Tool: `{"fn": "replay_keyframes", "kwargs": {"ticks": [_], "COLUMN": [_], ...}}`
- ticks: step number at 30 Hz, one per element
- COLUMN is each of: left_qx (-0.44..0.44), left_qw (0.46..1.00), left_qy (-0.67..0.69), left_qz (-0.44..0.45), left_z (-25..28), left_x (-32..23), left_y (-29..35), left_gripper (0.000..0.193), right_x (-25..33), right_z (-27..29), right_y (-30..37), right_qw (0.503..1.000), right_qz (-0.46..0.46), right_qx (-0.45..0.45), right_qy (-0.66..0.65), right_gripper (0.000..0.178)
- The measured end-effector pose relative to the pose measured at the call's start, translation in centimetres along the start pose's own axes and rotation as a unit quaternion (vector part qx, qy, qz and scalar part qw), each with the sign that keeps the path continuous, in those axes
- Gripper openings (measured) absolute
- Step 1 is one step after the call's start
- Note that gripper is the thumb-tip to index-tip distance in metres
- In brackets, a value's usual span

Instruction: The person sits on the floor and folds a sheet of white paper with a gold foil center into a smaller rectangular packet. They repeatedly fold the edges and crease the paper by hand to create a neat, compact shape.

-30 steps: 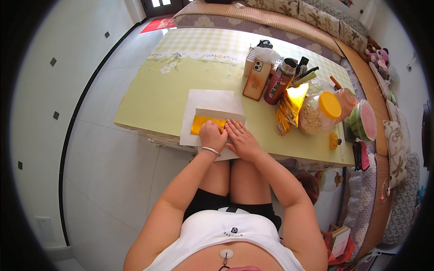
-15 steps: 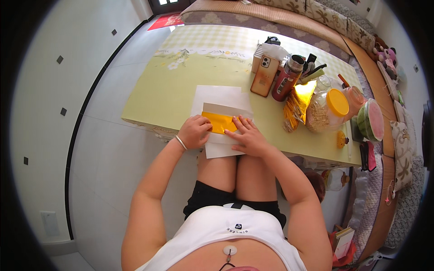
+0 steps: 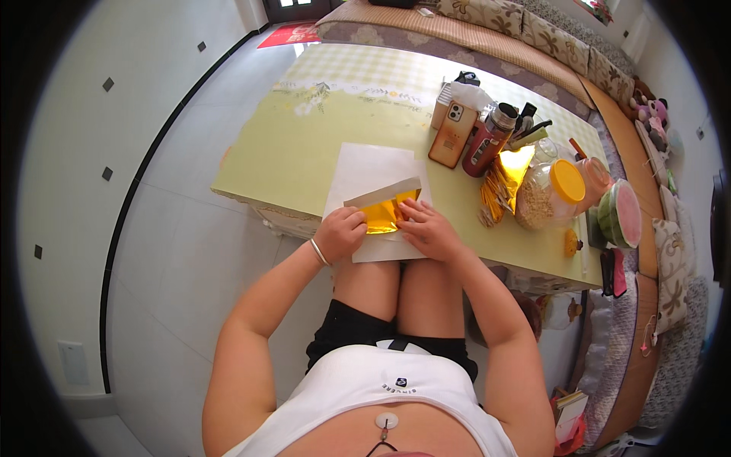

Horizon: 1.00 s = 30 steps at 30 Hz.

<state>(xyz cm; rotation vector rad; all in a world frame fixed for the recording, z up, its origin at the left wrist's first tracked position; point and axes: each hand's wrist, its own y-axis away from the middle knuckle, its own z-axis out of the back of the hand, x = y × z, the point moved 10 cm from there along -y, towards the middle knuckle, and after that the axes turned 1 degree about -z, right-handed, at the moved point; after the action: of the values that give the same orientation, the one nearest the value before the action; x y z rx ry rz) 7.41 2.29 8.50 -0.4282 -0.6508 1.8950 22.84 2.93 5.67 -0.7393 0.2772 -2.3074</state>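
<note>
A gold foil sheet [image 3: 380,218] with a pale border along its far side lies over white paper [image 3: 367,164] at the table's near edge. My left hand [image 3: 342,232] is closed on the foil's left end, with the fingertips pinched together and a light bangle at the wrist. At the opposite end, my right hand [image 3: 432,230] has its bent fingers closed on the foil's raised right edge. The foil is tilted and creased there. My fingers hide both ends of the sheet.
A phone [image 3: 451,135] leans upright beyond the papers, beside a dark red flask [image 3: 487,141]. To the right stand a pile of gold foil pieces [image 3: 495,196], a yellow-lidded jar [image 3: 537,199] and a cut watermelon [image 3: 620,214]. A long sofa [image 3: 457,38] borders the far side.
My right hand has gone from lying flat with spread fingers to gripping the foil's right end, which is now lifted. The foil's visible shape is tilted. The whole view has shifted slightly.
</note>
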Motion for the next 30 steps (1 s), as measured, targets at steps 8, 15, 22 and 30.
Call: {"fn": "replay_keyframes", "kwargs": {"ticks": [8,15,22,30], "left_qx": [-0.057,-0.067,-0.055,-0.038], "left_qw": [0.957,0.922,0.918,0.923], "left_qy": [0.173,0.166,0.095,0.039], "left_qz": [0.227,0.342,0.382,0.382], "left_z": [-0.6,-1.1,-1.6,-2.5], "left_x": [3.4,7.2,7.3,7.3], "left_y": [1.6,4.4,3.7,3.3], "left_gripper": [0.020,0.007,0.020,0.021], "right_x": [2.6,2.1,2.1,2.2], "right_z": [-0.5,-1.1,-1.4,-1.4], "right_y": [-1.4,-1.4,-1.5,-2.1], "right_qw": [0.984,0.962,0.947,0.947], "right_qz": [-0.120,-0.165,-0.229,-0.232], "right_qx": [-0.129,-0.217,-0.219,-0.207], "right_qy": [-0.003,-0.006,0.049,0.085], "right_gripper": [0.020,0.018,0.017,0.015]}}
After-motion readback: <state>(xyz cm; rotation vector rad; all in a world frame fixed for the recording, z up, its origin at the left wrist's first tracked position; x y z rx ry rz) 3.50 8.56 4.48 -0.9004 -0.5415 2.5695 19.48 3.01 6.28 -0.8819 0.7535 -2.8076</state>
